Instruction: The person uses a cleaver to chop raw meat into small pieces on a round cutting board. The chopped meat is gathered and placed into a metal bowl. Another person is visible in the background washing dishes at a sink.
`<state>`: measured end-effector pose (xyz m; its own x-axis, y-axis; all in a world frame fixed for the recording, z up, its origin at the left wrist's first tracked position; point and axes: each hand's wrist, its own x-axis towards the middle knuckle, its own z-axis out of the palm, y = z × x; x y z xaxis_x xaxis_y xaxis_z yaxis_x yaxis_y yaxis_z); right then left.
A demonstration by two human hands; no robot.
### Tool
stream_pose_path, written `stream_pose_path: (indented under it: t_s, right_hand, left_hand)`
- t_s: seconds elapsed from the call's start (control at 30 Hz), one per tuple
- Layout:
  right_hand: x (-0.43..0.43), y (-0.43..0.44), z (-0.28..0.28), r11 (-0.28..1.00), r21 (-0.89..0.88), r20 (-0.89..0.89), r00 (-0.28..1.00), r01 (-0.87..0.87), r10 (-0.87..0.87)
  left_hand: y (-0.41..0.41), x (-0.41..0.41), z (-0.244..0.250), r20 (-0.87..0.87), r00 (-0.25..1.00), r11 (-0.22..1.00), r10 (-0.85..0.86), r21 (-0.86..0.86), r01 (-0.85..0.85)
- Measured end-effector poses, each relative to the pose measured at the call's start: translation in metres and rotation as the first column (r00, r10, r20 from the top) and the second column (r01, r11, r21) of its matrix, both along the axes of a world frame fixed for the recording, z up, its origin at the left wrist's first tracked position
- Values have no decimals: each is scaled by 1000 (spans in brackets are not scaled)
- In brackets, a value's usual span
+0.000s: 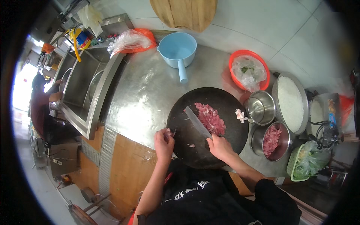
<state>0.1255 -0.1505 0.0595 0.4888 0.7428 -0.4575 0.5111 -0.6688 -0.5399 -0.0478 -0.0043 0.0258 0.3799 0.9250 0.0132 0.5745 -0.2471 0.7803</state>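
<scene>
A dark round chopping block [185,109] stands before me on the steel counter. My right hand [220,146] grips the handle of a cleaver [198,121], its blade lying against a heap of sliced raw meat [211,118]. At the block's left edge, my left hand [164,144] pinches a small piece of meat [169,134], partly hidden by the fingers. Whitish fat scraps [241,115] sit on the block's right side, and a small scrap [191,145] lies near its front. More cut meat [272,140] fills part of a steel bowl [284,149] to the right.
A light-blue dipper [182,60] and a red basin [234,73] with a plastic bag stand behind the block. Right are an empty steel pot [261,109], a colander of white grains [291,104] and a green basket [292,168]. Left, a person [42,109] stands beside the sink [92,112].
</scene>
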Motion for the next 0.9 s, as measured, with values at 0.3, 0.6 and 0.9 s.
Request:
stream_pose_path:
  t_s: [0.3, 0.6, 0.9]
  right_hand:
    - [-1, -1, -1, 999, 28, 1, 999, 32, -32]
    - [-4, -2, 2, 1000, 30, 46, 999, 5, -6]
    - [-27, -8, 25, 974, 166, 45, 988, -154, 149]
  left_hand:
    - [9, 9, 25, 364, 931, 680, 2, -683, 266]
    - [13, 17, -1, -5, 979, 964, -203, 173, 201]
    - [-8, 11, -13, -5, 902, 811, -431, 435, 390]
